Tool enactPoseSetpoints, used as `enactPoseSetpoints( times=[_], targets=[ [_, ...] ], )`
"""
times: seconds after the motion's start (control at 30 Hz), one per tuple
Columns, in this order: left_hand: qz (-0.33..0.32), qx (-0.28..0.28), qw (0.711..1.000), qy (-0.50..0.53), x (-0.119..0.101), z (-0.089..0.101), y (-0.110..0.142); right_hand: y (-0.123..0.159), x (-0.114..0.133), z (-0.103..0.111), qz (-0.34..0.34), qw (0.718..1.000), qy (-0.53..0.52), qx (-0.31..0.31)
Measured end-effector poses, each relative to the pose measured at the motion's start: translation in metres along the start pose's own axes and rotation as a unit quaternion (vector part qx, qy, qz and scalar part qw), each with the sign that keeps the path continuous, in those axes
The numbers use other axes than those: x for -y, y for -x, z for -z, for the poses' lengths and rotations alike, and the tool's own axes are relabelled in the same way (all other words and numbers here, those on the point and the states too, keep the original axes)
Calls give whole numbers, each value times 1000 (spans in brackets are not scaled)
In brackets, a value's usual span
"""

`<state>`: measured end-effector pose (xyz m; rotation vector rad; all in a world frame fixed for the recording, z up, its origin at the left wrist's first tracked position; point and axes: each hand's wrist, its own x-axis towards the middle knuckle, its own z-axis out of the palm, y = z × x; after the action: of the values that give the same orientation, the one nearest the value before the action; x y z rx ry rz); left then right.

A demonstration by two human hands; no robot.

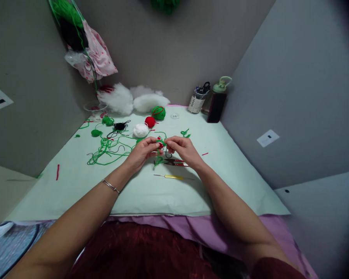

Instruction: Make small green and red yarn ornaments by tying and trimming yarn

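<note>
Near the middle of the table, my left hand point(146, 151) pinches a small red and green crochet piece point(161, 144), with a bit of white showing on it. My right hand point(182, 148) meets it from the other side, thumb and forefinger closed at the piece's right edge; whether a thin needle or yarn lies between them is too small to tell. Green yarn point(158, 159) hangs from the piece to the table. Just below my hands lie red-handled snips point(177, 162) and a crochet hook point(173, 177) with a yellow grip.
Loose green yarn point(104, 153) tangles left of my hands. Behind are balls of white point(140, 130), red point(150, 122) and green yarn point(159, 113), plus white stuffing point(119, 100). A pen cup point(196, 102) and dark bottle point(216, 106) stand at the back right.
</note>
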<state>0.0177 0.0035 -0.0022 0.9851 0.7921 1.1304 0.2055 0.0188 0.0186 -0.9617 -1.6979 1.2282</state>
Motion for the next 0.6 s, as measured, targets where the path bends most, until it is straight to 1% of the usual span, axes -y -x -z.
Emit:
enactPoseSetpoints(
  times=[0.1,0.3,0.4,0.6],
  targets=[
    [-1,-4,1000,2,0,-1,0,0,2,3,-29,999,-30,11],
    [-8,-6,1000,-10,2,-2,0,-1,-1,4,-51,997,-54,21],
    [-8,-9,1000,-20,1,-2,1,-1,-3,2,-40,999,-28,13],
    [-22,4,1000,-14,0,-3,1,1,-6,-5,14,998,66,-16]
  ],
)
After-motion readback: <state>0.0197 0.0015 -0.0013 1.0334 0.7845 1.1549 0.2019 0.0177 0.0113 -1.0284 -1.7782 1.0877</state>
